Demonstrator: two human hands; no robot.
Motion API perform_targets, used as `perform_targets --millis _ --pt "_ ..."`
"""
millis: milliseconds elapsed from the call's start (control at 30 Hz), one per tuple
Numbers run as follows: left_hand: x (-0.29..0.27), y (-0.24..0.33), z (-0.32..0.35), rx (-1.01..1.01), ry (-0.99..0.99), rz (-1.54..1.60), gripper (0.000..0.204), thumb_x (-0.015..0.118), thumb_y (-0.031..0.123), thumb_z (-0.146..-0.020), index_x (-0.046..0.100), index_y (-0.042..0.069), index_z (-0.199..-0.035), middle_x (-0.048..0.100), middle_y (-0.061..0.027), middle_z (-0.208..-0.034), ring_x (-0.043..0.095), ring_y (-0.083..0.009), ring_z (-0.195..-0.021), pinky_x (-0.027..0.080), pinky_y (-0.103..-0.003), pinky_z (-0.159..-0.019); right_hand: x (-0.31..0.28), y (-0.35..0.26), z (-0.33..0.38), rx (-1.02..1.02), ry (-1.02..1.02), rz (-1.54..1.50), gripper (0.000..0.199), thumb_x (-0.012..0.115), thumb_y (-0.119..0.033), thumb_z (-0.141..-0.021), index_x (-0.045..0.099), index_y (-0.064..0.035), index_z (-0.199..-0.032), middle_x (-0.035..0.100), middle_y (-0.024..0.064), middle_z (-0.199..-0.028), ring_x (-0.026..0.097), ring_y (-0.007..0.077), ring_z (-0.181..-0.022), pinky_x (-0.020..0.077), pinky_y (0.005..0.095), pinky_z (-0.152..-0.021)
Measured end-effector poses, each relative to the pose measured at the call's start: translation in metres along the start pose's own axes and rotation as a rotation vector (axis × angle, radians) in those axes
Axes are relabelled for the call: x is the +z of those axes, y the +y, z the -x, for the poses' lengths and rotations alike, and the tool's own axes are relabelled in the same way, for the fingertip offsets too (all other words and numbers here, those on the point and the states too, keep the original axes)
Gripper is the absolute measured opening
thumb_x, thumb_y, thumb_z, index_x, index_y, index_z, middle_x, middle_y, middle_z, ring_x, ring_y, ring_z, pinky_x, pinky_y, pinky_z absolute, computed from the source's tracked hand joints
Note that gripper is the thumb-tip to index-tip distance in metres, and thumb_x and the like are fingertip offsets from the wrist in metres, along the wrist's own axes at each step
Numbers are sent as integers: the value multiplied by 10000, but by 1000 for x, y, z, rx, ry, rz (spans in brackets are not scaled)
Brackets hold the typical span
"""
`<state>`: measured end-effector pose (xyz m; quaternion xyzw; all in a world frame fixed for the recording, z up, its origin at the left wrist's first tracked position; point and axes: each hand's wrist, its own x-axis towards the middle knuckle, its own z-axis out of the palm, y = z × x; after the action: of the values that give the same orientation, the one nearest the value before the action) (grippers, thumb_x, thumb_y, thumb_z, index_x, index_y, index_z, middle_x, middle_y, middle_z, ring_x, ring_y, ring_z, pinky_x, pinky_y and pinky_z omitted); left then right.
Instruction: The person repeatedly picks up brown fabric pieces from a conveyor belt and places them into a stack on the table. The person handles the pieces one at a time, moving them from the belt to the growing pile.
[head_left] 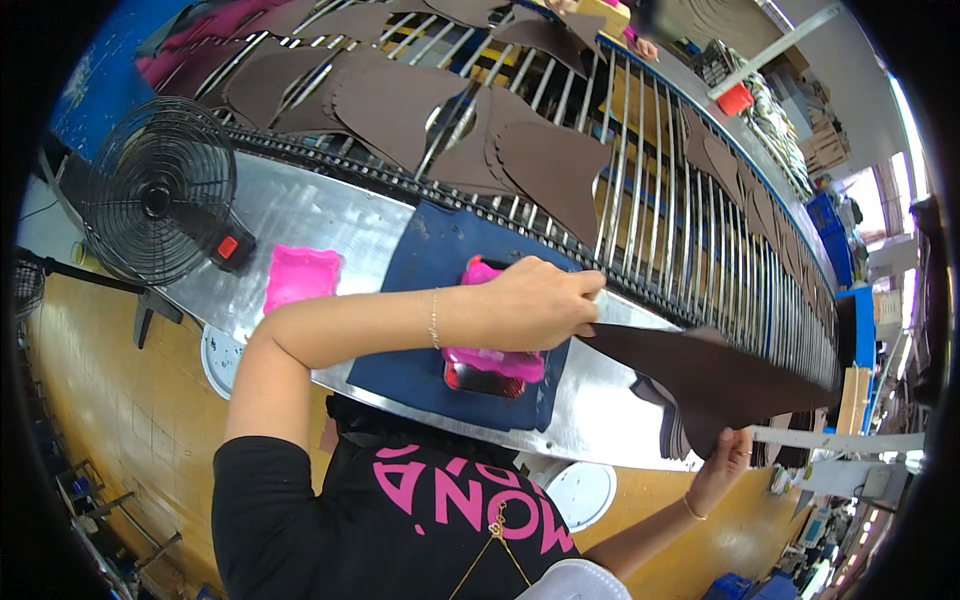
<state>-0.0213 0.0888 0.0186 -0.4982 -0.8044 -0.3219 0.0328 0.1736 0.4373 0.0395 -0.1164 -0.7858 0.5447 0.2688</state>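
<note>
Factory line, steel table (300,215) by roller rack (640,190) | left hand (545,300) pinched shut on brown leather piece (720,380) | right hand (725,468) grips its lower edge | long axis runs right from left hand | pink mold (495,360) under left wrist on blue mat (430,250)

- Leather piece (720,380) in the hands: dark brown, plain.
- Cut leather pieces (400,100) on the rack: the same matte brown.
- Mat (430,290) on the bench (300,215): navy blue; bench bare silver metal.
- Mould (300,277) near the bench's left end: bright pink.
- Fan (155,195): black, with a red switch.
</note>
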Motion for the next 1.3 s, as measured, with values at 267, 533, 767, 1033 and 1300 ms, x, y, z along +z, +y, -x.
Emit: perform_targets --millis 267,533,767,1033,1300 --pt "-77 -22 72 -321 516 246 351 711 195 -808 615 101 -1132 543 -60 -871 542 -183 -594 437 -287 -528 151 -35 -117 124 -255 -256 352 555 -77 -913 494 57 -1233 601 101 -1115 574 140 -999 455 254 -856" --pt "-92 -49 143 -533 646 447 367 716 122 -802 610 106 -1153 533 -27 -832 390 -64 -484 340 -217 -466 429 8 -275 224 -483 -188 370 579 -108 -900 518 -33 -1257 620 48 -1025 577 102 -821 464 228 -659" --pt "-84 -76 163 -590 543 696 330 671 92 -842 609 114 -1165 557 -39 -803 444 -105 -521 390 -259 -494 610 65 -361 249 -426 -101 243 569 -48 -888 598 -42 -1129 636 21 -811 553 91 -555 400 221 -448" --pt "-15 -99 188 -613 605 896 285 693 75 -803 679 108 -1086 613 -29 -781 587 -129 -714 456 -246 -626 659 167 -446 14 -295 316 316 619 -91 -796 656 -101 -1109 681 109 -1037 676 233 -869 552 387 -733" --pt "-31 -90 185 -783 755 747 276 635 149 -867 658 66 -1129 624 -6 -792 595 -116 -726 465 -233 -657 675 135 -398 135 -247 666 466 530 -99 -814 556 -255 -1252 577 43 -1267 504 234 -1221 256 658 -995"
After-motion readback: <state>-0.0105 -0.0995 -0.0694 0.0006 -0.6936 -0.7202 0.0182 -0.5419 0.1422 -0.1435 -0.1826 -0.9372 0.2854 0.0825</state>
